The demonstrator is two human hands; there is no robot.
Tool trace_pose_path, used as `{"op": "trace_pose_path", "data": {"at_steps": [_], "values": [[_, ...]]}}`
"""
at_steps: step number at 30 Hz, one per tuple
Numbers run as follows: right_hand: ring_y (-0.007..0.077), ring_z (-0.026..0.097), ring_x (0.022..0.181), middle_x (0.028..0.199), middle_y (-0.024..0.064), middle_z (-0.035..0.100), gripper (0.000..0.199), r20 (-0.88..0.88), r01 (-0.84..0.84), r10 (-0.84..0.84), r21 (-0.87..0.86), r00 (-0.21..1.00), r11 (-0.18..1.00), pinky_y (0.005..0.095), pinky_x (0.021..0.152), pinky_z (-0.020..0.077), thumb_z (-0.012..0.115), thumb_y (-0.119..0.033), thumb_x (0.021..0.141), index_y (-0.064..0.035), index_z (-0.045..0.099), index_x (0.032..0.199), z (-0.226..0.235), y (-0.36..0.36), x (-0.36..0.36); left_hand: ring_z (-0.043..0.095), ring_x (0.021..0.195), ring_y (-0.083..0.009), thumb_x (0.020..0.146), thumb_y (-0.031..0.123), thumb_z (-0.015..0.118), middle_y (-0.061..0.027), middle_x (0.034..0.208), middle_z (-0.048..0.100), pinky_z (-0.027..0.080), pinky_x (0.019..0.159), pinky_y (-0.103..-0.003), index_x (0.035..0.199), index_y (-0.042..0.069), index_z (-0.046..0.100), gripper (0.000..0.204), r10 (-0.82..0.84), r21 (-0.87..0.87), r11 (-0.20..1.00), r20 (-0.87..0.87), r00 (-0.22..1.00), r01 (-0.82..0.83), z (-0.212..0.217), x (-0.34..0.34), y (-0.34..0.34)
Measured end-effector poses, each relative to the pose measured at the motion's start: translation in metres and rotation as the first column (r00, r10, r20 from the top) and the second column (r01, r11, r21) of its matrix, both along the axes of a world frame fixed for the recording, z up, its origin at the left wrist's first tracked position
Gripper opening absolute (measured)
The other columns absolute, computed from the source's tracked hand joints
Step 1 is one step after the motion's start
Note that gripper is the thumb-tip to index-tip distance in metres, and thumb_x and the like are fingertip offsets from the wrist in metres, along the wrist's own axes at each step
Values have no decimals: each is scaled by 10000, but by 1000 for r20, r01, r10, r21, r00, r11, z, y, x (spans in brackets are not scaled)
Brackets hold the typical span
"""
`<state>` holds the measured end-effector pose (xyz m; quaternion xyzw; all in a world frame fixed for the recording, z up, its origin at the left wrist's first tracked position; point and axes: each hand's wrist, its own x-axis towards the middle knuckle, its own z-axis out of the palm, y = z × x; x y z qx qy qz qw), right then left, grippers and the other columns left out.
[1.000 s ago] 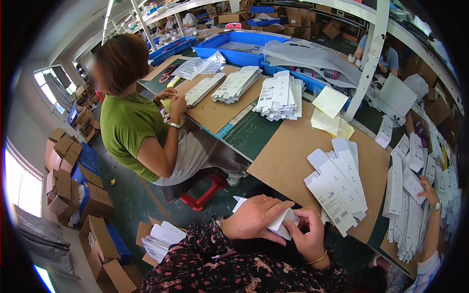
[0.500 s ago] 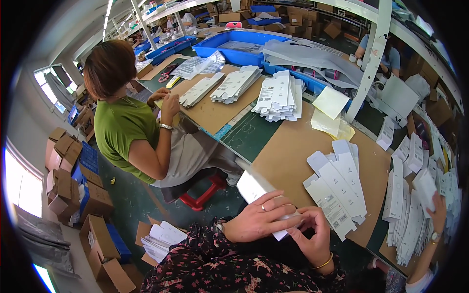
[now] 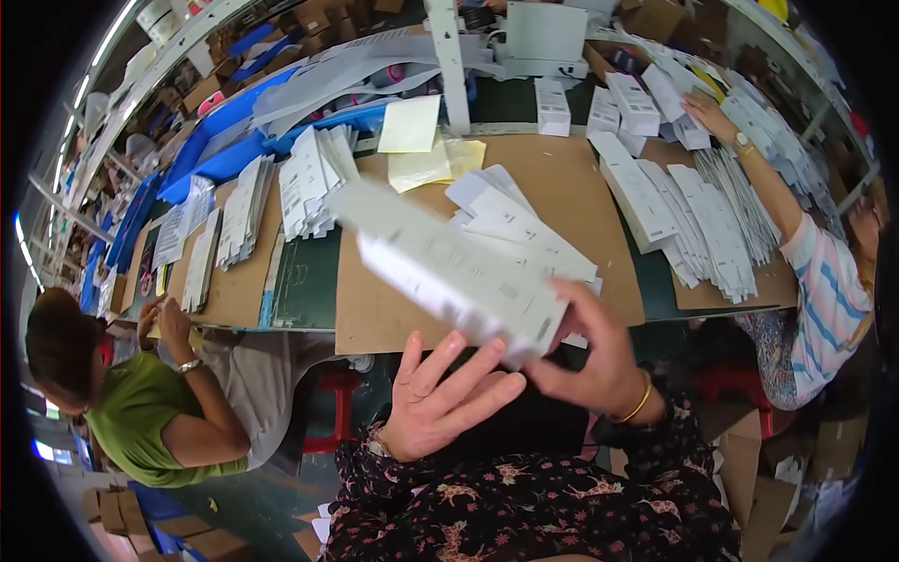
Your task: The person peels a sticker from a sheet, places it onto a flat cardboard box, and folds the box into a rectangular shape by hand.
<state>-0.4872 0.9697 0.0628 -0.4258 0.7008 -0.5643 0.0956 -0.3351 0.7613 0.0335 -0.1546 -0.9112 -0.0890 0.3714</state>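
A long white carton [image 3: 459, 272] with small print hangs over the near edge of the bench, its far end tilted up to the left and blurred by motion. At its near right end, my right hand [image 3: 599, 361] grips it between thumb and fingers. Against the carton's lower side rests my left hand [image 3: 445, 398], its fingers spread and not wrapped around anything. Beyond the carton, partly hidden by it, several flattened white cartons [image 3: 534, 234] lie fanned out on a brown cardboard sheet [image 3: 393, 323].
Yellowish paper sheets [image 3: 409, 124] lie behind. Stacks of flat cartons [image 3: 314, 178] and a blue bin [image 3: 201, 155] are at the left, near a co-worker in green [image 3: 164, 412]. At the right, another co-worker's hand [image 3: 710, 117] reaches among white boxes [image 3: 632, 192]. A white post [image 3: 448, 66] rises behind.
My view has swung right toward the bench. The carton has come up from my lap to over the bench edge; my left hand has loosened from around it and spread its fingers.
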Motion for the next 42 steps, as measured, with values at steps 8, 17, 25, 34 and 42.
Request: {"op": "trace_pose_path", "data": {"at_steps": [8, 17, 25, 34, 42], "values": [[188, 743, 945, 1250, 135, 645, 706, 287, 484, -426, -173, 858, 858, 302, 840, 615, 808, -101, 932, 98, 462, 1515, 22, 20, -122, 482, 1485, -376, 875, 172, 862, -134, 1532, 592, 332, 1244, -605, 1478, 73, 603, 664, 167, 256, 940, 235, 958, -227, -44, -27, -2], [197, 752, 833, 1286, 187, 598, 785, 266, 593, -562, -47, 783, 804, 281, 695, 626, 890, -220, 877, 117, 513, 1477, -22, -12, -240, 503, 1460, -381, 876, 216, 868, -155, 1506, 602, 350, 1237, -604, 1451, 26, 606, 660, 193, 335, 907, 209, 959, -256, -94, -29, -15], [190, 749, 925, 1240, 157, 664, 733, 13, 644, -648, -136, 761, 753, 329, 809, 622, 889, -244, 886, 119, 565, 1434, -83, -7, -350, 540, 1405, -423, 847, 223, 878, -164, 1449, 631, 355, 1225, -623, 1415, 22, 624, 654, 200, 285, 926, 184, 963, -247, -99, -45, -11], [324, 716, 1051, 1181, 203, 697, 618, -590, 815, -608, 163, 532, 556, 410, 911, 572, 880, -344, 859, 58, 682, 1285, -47, 59, -208, 566, 1363, -420, 856, 238, 862, -170, 1427, 648, 380, 1212, -607, 1375, 10, 655, 603, 241, 250, 927, 178, 954, -280, -98, -42, -17], [344, 714, 1025, 1203, 234, 675, 640, -640, 846, -576, 246, 509, 474, 440, 874, 579, 871, -349, 858, 43, 646, 1311, -78, 96, -186, 589, 1335, -412, 859, 223, 856, -175, 1407, 663, 416, 1190, -588, 1348, 4, 671, 567, 243, 241, 929, 170, 955, -279, -102, -42, -19]]}}
